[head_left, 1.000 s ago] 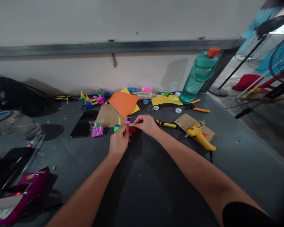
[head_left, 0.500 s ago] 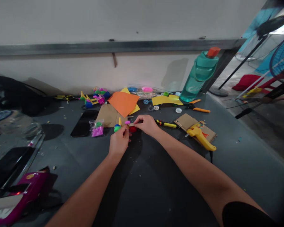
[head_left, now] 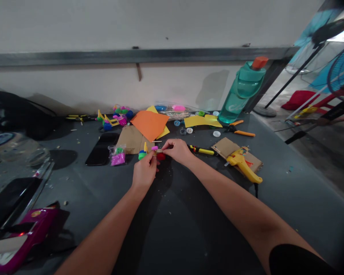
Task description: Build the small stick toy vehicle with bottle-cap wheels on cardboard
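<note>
Between my two hands is a small colourful craft model (head_left: 142,155) with green, blue, yellow, pink and red parts. My left hand (head_left: 145,170) is closed around its near side, and the fingers hide much of it. From the right, my right hand (head_left: 177,151) pinches a small pale strip (head_left: 159,150) at the model's right side. Just behind the hands lie a piece of brown cardboard (head_left: 132,140) and an orange sheet (head_left: 150,124). A clear bag with pink and green clay (head_left: 118,156) rests to the left of my left hand.
To the right, a yellow glue gun (head_left: 242,165) lies on cardboard (head_left: 225,147), near orange-handled pliers (head_left: 244,133). A teal bottle (head_left: 240,93) stands at the back. Left are a black phone (head_left: 101,149), a clear jar (head_left: 20,152) and a magenta device (head_left: 31,233).
</note>
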`<act>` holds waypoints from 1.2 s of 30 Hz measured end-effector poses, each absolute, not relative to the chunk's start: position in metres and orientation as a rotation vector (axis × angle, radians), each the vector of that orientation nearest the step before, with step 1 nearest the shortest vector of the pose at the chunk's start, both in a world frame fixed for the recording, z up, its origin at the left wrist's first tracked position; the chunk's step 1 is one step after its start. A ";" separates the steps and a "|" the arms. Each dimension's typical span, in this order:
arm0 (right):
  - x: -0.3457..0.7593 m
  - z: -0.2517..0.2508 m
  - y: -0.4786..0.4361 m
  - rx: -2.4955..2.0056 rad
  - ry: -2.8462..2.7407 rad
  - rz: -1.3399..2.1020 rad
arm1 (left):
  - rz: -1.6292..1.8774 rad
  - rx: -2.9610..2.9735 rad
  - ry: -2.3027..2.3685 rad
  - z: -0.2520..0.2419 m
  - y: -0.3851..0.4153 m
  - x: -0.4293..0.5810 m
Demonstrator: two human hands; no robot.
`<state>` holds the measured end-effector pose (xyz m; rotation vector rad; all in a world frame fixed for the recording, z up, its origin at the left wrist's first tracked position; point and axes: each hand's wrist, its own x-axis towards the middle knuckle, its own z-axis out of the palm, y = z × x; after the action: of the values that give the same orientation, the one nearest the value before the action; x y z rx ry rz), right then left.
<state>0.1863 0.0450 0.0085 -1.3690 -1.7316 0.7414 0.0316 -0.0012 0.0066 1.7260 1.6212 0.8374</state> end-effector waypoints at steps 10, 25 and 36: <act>0.186 0.008 0.046 -1.366 -1.737 0.728 | 0.823 1.786 1.624 0.007 -0.001 0.031; 0.186 0.007 0.046 -1.365 -1.723 0.730 | 0.824 1.808 1.623 0.003 0.000 0.029; 0.184 0.008 0.045 -1.368 -1.704 0.726 | 0.819 1.828 1.619 0.001 0.000 0.028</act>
<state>0.1842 0.0449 0.0083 -1.3683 -1.7043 0.7264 0.0277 0.0005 0.0007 1.8278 1.6189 0.8192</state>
